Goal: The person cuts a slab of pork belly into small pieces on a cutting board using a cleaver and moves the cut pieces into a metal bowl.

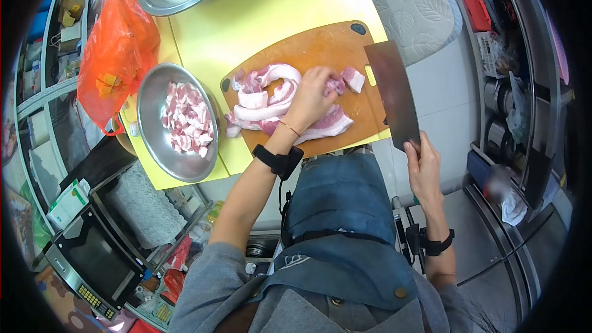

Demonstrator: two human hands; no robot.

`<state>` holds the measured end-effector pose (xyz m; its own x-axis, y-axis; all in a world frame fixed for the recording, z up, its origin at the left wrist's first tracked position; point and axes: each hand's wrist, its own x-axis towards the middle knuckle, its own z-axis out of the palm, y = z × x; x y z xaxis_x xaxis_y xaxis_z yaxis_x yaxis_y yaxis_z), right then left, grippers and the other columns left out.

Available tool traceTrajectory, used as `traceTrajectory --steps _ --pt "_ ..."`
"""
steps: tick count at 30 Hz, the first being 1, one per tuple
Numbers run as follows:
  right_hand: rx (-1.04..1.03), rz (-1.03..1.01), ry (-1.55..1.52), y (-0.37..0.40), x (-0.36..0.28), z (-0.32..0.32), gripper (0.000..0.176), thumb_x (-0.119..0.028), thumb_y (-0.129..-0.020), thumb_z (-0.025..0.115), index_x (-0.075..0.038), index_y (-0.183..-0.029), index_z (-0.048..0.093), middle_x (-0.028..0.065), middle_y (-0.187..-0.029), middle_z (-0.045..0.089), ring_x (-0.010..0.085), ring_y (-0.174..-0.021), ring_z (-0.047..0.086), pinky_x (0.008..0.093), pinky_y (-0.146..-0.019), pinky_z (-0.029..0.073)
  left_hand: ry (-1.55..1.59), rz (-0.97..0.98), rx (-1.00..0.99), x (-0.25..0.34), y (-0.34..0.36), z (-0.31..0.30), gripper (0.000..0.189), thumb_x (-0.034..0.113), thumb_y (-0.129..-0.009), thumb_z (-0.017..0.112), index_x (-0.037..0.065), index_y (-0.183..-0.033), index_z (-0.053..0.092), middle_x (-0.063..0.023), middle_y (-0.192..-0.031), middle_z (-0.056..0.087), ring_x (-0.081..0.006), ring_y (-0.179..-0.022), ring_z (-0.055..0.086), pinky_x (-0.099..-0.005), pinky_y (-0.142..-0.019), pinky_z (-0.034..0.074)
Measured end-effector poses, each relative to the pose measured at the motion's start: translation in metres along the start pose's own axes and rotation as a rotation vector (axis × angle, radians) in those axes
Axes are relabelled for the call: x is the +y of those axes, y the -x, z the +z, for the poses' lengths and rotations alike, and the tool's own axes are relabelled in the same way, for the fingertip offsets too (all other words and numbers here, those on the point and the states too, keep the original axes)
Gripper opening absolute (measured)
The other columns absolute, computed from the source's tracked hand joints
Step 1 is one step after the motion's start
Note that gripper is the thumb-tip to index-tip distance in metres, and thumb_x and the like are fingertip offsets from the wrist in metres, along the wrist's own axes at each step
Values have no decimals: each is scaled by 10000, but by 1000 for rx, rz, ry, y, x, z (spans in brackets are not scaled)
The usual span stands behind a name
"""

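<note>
My right hand [423, 163] is wrapped round the handle of a broad cleaver [394, 89], its blade raised at the right end of a brown cutting board [302, 43]. Over the board, my left hand [313, 95] has its fingers curled down on a piece of pork [333, 85]. Just right of those fingers lies a cut pork chunk [353, 79]. Long strips of pork belly [262, 113] curve across the board's left half, partly under my left hand. Another strip [327, 126] runs along the near edge.
A steel bowl [148, 117] of cut pork pieces stands left of the board on the yellow table [209, 40]. Behind it are an orange plastic bag [117, 49] and a large metal basin [166, 11]. A microwave [95, 259] sits lower left; shelves [502, 80] line the right.
</note>
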<state>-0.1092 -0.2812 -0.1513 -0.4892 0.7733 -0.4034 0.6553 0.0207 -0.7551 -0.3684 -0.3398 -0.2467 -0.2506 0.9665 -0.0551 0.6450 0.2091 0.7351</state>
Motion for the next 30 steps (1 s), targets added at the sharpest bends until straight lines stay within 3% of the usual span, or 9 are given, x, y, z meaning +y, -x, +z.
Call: traceTrajectory --steps 6,9,10,13,16,19,24,27,30 --pt "-21 -73 35 -1 -7 0 233 -15 -912 528 65 -1130 533 219 -925 622 318 -819 649 364 -721 505 1134 -628 -55 1 12 -6 225 171 -924 588 -9 -1059 578 -84 -779 663 -79 -559 586 -179 -491 442" --pt "-43 -112 47 -2 -10 6 247 -8 -904 532 61 -1141 533 232 -934 618 350 -833 645 378 -718 508 775 -638 -260 2 3 -11 213 175 -912 598 -5 -1025 609 -98 -779 665 -131 -587 604 -229 -528 468" --pt "-47 -127 51 -2 -10 8 254 -5 -901 533 60 -1147 532 237 -937 616 361 -839 644 383 -717 509 373 -466 -148 10 3 -10 207 190 -898 609 6 -991 631 -107 -756 655 -204 -644 622 -293 -580 488" --pt "-59 -125 62 -3 -9 14 272 -4 -898 534 54 -1164 527 249 -957 612 379 -856 641 398 -720 508 134 -29 57 -16 5 14 288 194 -890 631 38 -1129 592 -92 -849 636 -123 -665 617 -256 -543 474" --pt "-64 -139 91 -4 -9 18 289 1 -890 538 47 -1176 524 254 -975 609 393 -866 635 417 -726 508 12 -66 229 -7 3 11 283 145 -869 653 9 -1107 586 -127 -993 594 -163 -741 640 -268 -599 499" --pt "-66 -172 170 -5 -9 20 308 1 -886 536 32 -1193 521 245 -999 608 411 -865 622 428 -722 511 367 -254 326 -5 4 -2 267 76 -831 670 -10 -1064 572 -166 -1137 499 -240 -747 650 -325 -646 515" --pt "-77 -197 248 -6 -12 27 320 -3 -889 512 0 -1209 495 224 -1018 604 428 -780 609 453 -647 504 126 -103 409 -4 12 -18 92 49 -793 681 7 -860 633 -109 -903 603 -252 -806 620 -335 -697 511" --pt "-44 -231 262 -8 -20 37 338 21 -872 492 -12 -1209 479 219 -1005 599 429 -712 600 462 -597 493 -89 251 293 -8 13 -16 144 50 -750 706 17 -875 642 -100 -963 621 -271 -920 596 -368 -807 491" --pt "-26 -263 267 -11 -25 46 382 54 -841 477 -18 -1216 468 221 -998 587 429 -668 590 463 -569 485 -32 239 197 -20 10 -7 199 55 -728 716 30 -910 639 -94 -987 620 -288 -979 572 -372 -843 468"
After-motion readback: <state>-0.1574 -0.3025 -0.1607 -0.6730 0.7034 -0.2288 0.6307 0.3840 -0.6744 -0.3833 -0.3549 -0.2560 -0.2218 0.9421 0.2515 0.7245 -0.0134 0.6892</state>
